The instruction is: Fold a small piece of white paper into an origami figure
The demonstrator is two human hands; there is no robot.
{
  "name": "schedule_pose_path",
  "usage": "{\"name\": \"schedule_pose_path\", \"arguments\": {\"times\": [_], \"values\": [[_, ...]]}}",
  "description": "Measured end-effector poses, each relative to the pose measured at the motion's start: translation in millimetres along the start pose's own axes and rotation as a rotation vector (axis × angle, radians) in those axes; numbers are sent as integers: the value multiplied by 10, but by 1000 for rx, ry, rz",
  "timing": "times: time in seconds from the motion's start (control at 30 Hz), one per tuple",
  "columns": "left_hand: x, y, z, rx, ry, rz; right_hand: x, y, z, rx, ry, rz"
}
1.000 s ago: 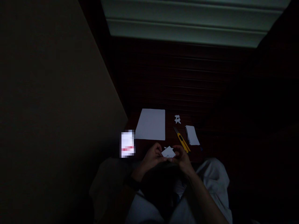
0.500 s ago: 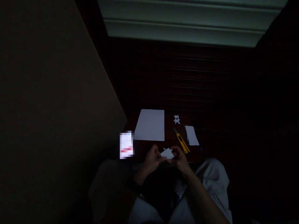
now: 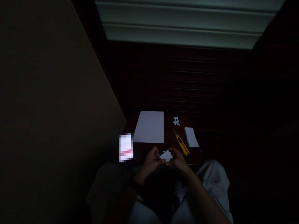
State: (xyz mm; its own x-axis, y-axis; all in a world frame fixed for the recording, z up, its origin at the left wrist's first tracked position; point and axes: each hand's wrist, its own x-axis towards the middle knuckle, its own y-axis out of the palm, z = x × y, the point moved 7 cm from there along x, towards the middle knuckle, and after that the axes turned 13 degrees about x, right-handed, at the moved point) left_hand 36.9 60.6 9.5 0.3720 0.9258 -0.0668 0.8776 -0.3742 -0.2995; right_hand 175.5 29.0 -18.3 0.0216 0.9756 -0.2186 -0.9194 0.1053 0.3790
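Observation:
A small folded piece of white paper (image 3: 166,155) is held between both my hands at the near edge of the dark table. My left hand (image 3: 153,158) pinches its left side, thumb along the lower edge. On the other side, my right hand (image 3: 179,159) grips the paper with thumb below and fingers behind. Its upper outline comes to a point. Just beyond my right hand lies a yellow utility knife (image 3: 182,145), its blade end pointing away from me. The finer folds are too dark to make out.
A large white sheet (image 3: 150,127) lies flat at the table's back left. Small folded paper pieces (image 3: 176,121) sit behind the knife. A stack of white paper slips (image 3: 192,137) is to the right. A lit, pixelated screen (image 3: 125,147) is at the left, near the wall (image 3: 58,109).
The whole view has shifted slightly, so the table items appear a little lower. Both hands keep hold of the folded paper, with the right fingers slightly changed on it.

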Motion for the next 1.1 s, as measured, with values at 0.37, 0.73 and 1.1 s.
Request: {"name": "schedule_pose_path", "arguments": {"times": [0.37,0.73,1.1], "values": [[31,24,107,-27,-21,5,127,-6,-78,47,119,10],[27,-24,208,20,-32,-100,69,97,40,41,20,109],[-50,-11,158,29,11,-125,43,66,39,52,-62,68]]}}
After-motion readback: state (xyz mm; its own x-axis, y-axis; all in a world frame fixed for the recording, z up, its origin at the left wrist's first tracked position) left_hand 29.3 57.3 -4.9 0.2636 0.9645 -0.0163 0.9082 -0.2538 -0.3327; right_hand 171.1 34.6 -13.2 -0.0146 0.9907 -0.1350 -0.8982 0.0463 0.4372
